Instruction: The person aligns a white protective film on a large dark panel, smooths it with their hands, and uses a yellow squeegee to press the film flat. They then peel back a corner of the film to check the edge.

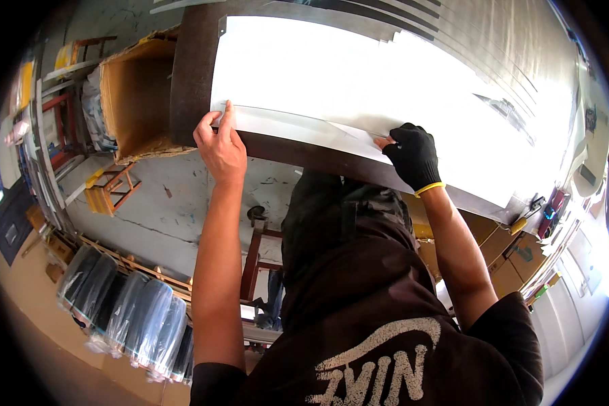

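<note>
A large white sheet [298,61] lies on a dark brown board. A narrow white strip [291,128] runs along its near edge, with a thin pointed flap lifted toward the right. At the sheet's near left corner is my bare left hand [222,145]; its index finger stretches onto the white surface and the other fingers bend at the edge, the thumb hidden. My right hand [414,155] wears a black glove with a yellow cuff, a bare fingertip showing. It is closed at the strip's edge by the flap; its grip is partly hidden.
An open cardboard box [139,98] stands left of the dark board [193,81]. A small wooden stool [111,189] is on the floor below it. Plastic-wrapped panels [125,304] line the lower left. A yellow-handled tool [519,225] lies at the right end, above cardboard boxes [507,274].
</note>
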